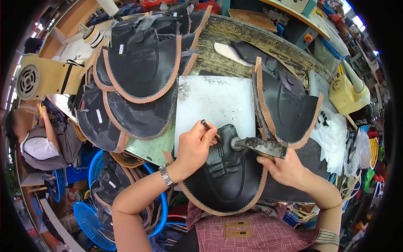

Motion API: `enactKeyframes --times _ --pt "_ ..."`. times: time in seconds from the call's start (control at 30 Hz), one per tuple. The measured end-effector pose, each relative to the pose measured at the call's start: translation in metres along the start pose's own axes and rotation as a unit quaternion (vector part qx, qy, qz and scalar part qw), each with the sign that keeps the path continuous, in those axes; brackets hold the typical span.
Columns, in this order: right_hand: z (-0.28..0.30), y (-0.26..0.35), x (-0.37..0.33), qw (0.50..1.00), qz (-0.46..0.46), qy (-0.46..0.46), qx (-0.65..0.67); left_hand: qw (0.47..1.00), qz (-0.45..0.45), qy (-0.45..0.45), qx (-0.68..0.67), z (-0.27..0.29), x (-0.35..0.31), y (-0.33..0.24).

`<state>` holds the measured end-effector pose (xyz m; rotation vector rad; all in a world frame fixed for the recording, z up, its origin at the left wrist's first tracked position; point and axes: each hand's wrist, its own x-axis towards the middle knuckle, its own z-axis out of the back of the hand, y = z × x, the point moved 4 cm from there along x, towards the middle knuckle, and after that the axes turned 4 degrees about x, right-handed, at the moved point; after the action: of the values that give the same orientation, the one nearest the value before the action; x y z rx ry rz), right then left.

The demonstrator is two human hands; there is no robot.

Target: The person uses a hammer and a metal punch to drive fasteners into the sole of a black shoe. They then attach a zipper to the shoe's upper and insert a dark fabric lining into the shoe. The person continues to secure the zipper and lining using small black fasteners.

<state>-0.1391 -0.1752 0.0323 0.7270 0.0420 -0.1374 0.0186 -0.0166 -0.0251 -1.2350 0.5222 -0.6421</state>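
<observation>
My left hand, with a metal watch at the wrist, is closed around a dark rod-shaped punch. The punch slants down toward the upper end of a black leather shoe upper; its tip is mostly hidden by my fingers. This upper has a tan, stitched edge and lies partly on a white board. In my right hand is a hammer, its round face over the upper, close to the punch. The hammer's handle is mostly hidden by its head and my hand.
Stacked black uppers with tan edges lie left of the board, and more uppers lie right. Blue baskets stand lower left. A cream machine and another person are at far left. Plastic bags hang at right.
</observation>
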Motion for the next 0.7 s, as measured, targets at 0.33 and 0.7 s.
enactKeyframes --times 0.33,0.7 --pt "0.019 0.013 -0.01 0.981 0.134 -0.052 0.129 0.872 -0.337 -0.025 0.354 -0.018 -0.016 -0.026" --pt "-0.022 0.013 0.027 0.992 0.016 0.034 -0.117 0.926 -0.086 -0.292 0.223 0.164 0.169 -0.049"
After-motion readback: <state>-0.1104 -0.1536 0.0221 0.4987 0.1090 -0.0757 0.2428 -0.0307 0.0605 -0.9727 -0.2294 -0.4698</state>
